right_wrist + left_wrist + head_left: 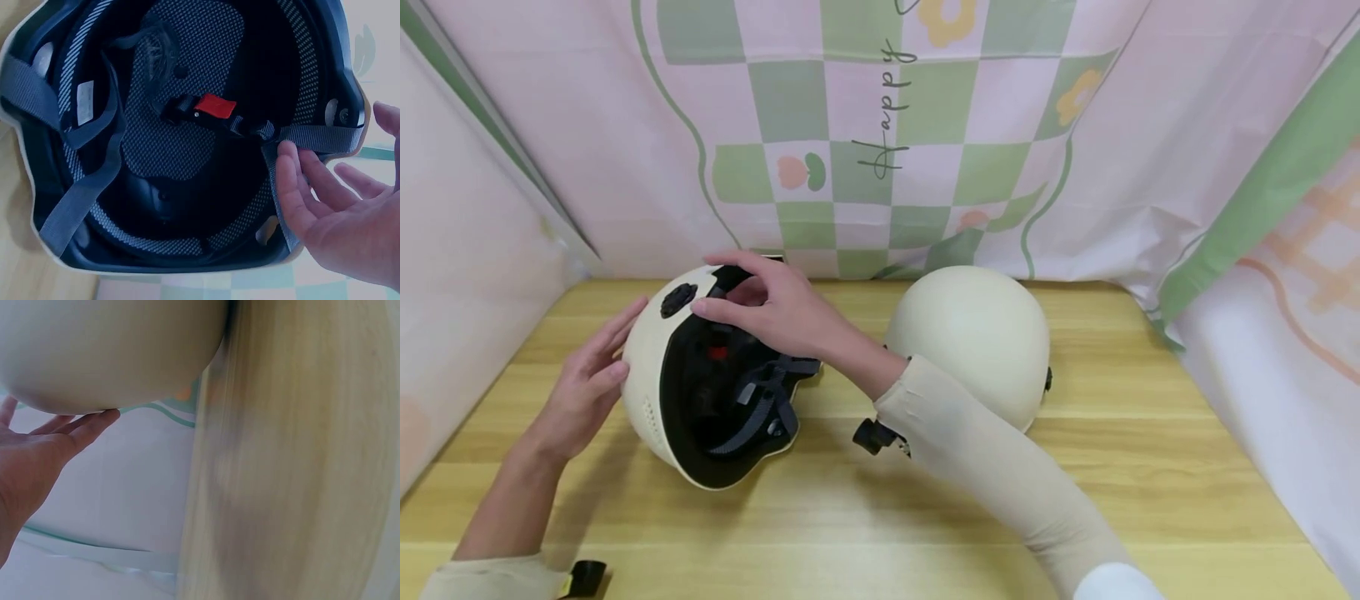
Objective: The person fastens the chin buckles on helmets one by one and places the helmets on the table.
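Note:
In the head view, a cream helmet (643,367) stands tipped at the left, its black-lined hollow facing right. My left hand (580,383) supports the outer shell with extended fingers; in the left wrist view those fingers (90,428) lie against the smooth curve. At the helmet's upper rim, my right hand (782,308) has loosely bent fingers and a spread thumb. The right wrist view has its fingertips (290,162) against the grey chin strap (322,137), with the thumb apart near the rim. Inside, the strap's buckle carries a red tab (215,106).
A second cream helmet (973,333) sits dome up to the right, partly behind my right forearm. Both stand on a wooden table (1112,467). Printed curtains (865,108) enclose the table at the back and on both sides.

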Available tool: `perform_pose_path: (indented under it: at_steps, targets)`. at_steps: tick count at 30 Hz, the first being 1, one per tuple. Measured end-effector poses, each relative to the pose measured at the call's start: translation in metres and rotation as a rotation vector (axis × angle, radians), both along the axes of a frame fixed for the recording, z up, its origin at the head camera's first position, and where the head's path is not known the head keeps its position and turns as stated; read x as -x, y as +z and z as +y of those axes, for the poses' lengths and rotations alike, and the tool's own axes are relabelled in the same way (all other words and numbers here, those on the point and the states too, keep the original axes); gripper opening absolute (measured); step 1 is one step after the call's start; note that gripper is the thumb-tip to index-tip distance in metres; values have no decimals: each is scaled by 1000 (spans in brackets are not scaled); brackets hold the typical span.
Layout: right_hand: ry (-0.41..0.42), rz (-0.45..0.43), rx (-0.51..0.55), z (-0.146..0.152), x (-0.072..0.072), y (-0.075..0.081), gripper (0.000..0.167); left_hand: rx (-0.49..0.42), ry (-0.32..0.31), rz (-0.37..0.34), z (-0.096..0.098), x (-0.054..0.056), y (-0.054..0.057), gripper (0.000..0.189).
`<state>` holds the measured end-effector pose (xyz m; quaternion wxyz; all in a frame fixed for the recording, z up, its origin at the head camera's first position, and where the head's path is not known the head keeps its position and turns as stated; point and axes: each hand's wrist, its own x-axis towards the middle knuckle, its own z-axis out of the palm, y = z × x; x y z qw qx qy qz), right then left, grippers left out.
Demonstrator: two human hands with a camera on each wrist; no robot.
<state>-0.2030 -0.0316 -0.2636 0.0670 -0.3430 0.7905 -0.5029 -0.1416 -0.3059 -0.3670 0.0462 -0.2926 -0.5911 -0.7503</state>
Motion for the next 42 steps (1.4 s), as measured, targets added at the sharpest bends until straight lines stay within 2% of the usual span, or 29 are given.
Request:
perform_pose_path:
  at_steps: [4, 11, 18, 23, 31, 39, 42]
  targets:
    - [-4, -33, -5, -5, 1, 3, 49, 8, 6, -3, 0, -1, 1, 54]
    - [-56, -94, -24, -11, -1, 8, 53, 49, 54, -22, 0, -2, 5, 54]
    - [-24, -200, 102, -14, -4, 5, 45, 59, 58, -17, 2, -2, 6, 54]
    - [-86, -275, 198, -17, -6, 2, 37, 61, 70, -17, 4, -2, 6, 55]
    - [-118, -399, 361, -15, -3, -2, 32, 77, 84, -35, 8, -2, 6, 56]
    - [-88, -510, 533, -4, 3, -9, 35, 102, 76, -19, 8, -1, 5, 59]
    - [-88, -522, 597, 2, 4, -14, 38, 117, 85, -24, 6, -2, 4, 59]
